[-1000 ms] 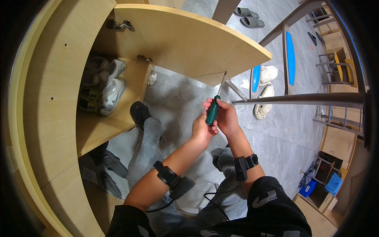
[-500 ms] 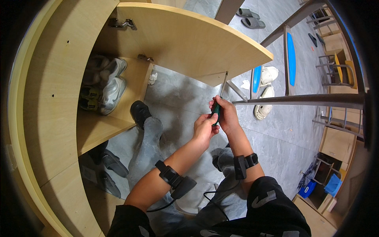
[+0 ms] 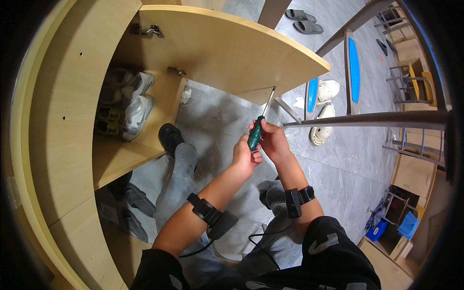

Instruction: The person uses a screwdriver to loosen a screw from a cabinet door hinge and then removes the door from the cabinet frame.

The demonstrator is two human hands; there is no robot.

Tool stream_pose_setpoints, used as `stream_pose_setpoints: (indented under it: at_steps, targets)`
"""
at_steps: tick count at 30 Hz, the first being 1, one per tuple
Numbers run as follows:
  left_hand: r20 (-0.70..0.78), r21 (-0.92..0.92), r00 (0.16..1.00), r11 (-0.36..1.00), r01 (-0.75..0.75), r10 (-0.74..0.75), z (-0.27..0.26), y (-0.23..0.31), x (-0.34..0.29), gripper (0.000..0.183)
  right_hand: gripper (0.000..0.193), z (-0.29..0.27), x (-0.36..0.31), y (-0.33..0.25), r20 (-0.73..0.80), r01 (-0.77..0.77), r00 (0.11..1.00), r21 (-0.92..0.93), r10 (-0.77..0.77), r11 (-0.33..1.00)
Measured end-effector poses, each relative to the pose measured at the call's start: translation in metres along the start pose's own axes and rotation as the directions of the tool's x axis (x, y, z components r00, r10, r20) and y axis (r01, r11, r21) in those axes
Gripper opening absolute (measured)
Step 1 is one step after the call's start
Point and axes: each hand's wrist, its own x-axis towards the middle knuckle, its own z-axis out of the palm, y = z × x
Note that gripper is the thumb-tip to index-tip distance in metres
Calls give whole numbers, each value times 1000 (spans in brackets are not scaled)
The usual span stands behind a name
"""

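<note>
A screwdriver with a dark green handle and a bright metal shaft slants up and away from me. Its tip meets the inner face of the open wooden cabinet door, near the door's free end; any screw there is too small to make out. My left hand is closed around the lower end of the handle. Higher up, where handle joins shaft, the fingers of my right hand close on it from the right side. Two metal hinges, an upper hinge and a lower hinge, join door to cabinet.
Sneakers fill the cabinet shelf at left, with dark slippers below. A metal ladder frame with blue treads stands right of the door. White clogs lie under it. Cables run from my wrist straps.
My left hand has shifted slightly left and its thumb has moved off the top of the handle, so more green shows. The screwdriver tip stays at the door.
</note>
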Motion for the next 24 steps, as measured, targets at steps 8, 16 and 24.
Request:
stream_pose_setpoints:
  at_steps: [8, 16, 24]
  targets:
    - [-311, 186, 942, 980, -72, 129, 7, -14, 4, 27, 19, -2, 16, 14, -66, 35, 997, -7, -35, 999]
    - [-396, 174, 895, 974, -147, 206, -8, -21, 14, 37, 18, 11, 14, 31, -132, 62, 989, -62, -70, 996]
    - [-399, 274, 905, 961, -34, 145, 2, -31, -7, 42, 15, 14, 4, 42, -211, 83, 969, -203, -126, 976]
